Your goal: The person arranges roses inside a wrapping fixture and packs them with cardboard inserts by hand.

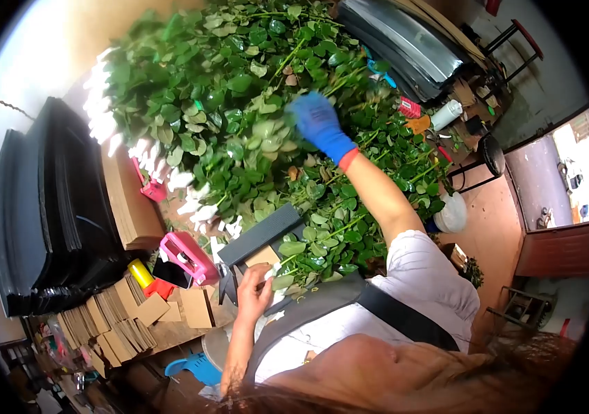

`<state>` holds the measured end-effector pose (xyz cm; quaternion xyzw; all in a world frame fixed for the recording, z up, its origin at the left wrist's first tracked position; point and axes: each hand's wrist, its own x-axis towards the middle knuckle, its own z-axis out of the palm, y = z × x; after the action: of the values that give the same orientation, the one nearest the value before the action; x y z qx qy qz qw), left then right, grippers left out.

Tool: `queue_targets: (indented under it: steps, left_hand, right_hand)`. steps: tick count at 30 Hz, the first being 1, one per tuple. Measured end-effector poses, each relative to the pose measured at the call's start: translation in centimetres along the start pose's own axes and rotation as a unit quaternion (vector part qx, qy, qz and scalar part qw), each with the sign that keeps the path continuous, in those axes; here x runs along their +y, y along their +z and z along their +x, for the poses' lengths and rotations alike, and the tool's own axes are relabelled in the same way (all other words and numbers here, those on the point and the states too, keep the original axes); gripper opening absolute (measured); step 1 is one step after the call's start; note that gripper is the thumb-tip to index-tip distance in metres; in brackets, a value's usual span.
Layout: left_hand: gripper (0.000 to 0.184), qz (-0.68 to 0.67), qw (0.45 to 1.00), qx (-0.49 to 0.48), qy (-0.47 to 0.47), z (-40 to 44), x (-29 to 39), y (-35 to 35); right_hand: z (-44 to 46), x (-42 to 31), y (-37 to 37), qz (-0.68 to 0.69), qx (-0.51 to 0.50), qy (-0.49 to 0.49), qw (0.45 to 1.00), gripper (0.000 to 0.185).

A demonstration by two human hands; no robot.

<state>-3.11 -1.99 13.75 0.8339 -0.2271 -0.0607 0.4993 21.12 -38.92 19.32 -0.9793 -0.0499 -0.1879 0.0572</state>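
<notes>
My bare left hand [254, 293] is at the bottom of the table, with fingers closed round the small white tip of a leafy rose stem [329, 245]. Beside that hand lies a dark grey block [260, 234], with a piece of brown cardboard under its lower end. My right hand [315, 121], in a blue glove with a red cuff, is stretched out over the big pile of leafy rose stems [239, 83]. Motion smears its fingers, so I cannot see whether they hold anything. White tips [180, 179] of the stems line the left side of the pile.
A pink tool [189, 257] stands near a yellow cylinder [140, 273] and stacked cardboard pieces [108, 317]. Black sheets [53, 214] lean at left; more dark sheets [405, 48] lie at upper right. A white bucket [452, 212] and a stool [491, 154] are at right.
</notes>
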Motion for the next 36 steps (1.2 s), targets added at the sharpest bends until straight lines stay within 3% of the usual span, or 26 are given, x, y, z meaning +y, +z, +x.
queue_targets:
  steps: [2,3,4,6,8,10,11,15,16,18,20,22,24,27,30,33,36]
  left_hand:
    - [0.026,-0.019,1.000,-0.006,-0.012,0.2,0.3,-0.2]
    - [0.026,-0.023,1.000,-0.005,-0.016,0.3,0.2,-0.1]
    - [0.026,-0.002,1.000,-0.002,0.010,0.4,0.2,-0.2]
    - [0.025,-0.057,0.995,-0.018,-0.075,0.3,1.2,-0.4]
    - [0.025,-0.028,0.999,-0.014,-0.031,0.9,0.6,-0.4]
    - [0.024,-0.013,1.000,-0.008,-0.012,0.4,0.2,-0.1]
    - [0.024,-0.016,1.000,-0.010,-0.022,0.3,0.0,0.0]
    - [0.024,-0.035,0.998,-0.018,-0.041,0.4,0.0,0.0]
    - [0.025,-0.057,0.996,-0.018,-0.069,0.1,0.6,-0.1]
    - [0.025,-0.025,0.999,-0.012,-0.040,-0.2,0.2,-0.1]
    - [0.025,-0.038,0.998,-0.013,-0.052,-0.2,0.2,0.0]
    - [0.025,-0.053,0.997,-0.009,-0.049,-0.1,0.2,0.1]
    - [0.024,-0.061,0.996,-0.014,-0.064,-0.1,0.2,0.1]
    - [0.023,-0.047,0.998,-0.017,-0.047,0.1,0.4,-0.1]
    - [0.023,-0.027,0.999,-0.023,-0.027,0.4,0.9,-0.4]
    - [0.023,0.022,1.000,-0.015,0.001,0.3,0.1,-0.3]
    - [0.021,0.089,0.995,0.030,0.036,0.5,-0.2,0.3]
  right_hand:
    - [-1.0,2.0,-0.9,-0.019,0.222,-0.072,0.972,0.033]
    - [-1.5,2.2,-0.6,-0.071,0.200,-0.070,0.975,0.028]
    - [-1.3,2.7,-0.3,-0.093,0.074,-0.053,0.991,0.028]
    - [-0.4,3.1,-0.6,-0.131,-0.170,-0.012,0.977,0.027]
    - [-0.5,3.2,-2.0,-0.051,0.010,-0.036,0.998,0.025]
    - [-1.1,1.6,-3.5,-0.002,0.174,-0.077,0.982,0.025]
    - [-1.6,1.9,-1.6,-0.008,0.095,-0.103,0.990,0.026]
    - [-2.6,1.9,-2.1,0.102,0.202,-0.123,0.966,0.026]
    - [-3.4,1.5,-3.4,0.085,0.176,-0.124,0.973,0.026]
    - [-5.8,1.7,-5.2,0.055,0.130,-0.120,0.983,0.026]
    - [-8.4,2.0,-4.6,-0.061,-0.152,-0.093,0.982,0.027]
    - [-9.9,2.1,-4.3,-0.143,-0.424,-0.058,0.892,0.029]
    - [-11.0,2.2,-3.1,-0.100,-0.349,-0.055,0.930,0.031]
    - [-8.7,0.8,-0.7,0.019,-0.141,-0.088,0.986,0.032]
    - [-5.5,0.5,5.2,-0.186,-0.152,-0.118,0.964,0.027]
    - [-3.8,-0.2,5.6,-0.213,-0.287,-0.087,0.930,0.029]
    - [-3.0,-1.1,-1.3,-0.020,0.033,-0.098,0.994,0.034]
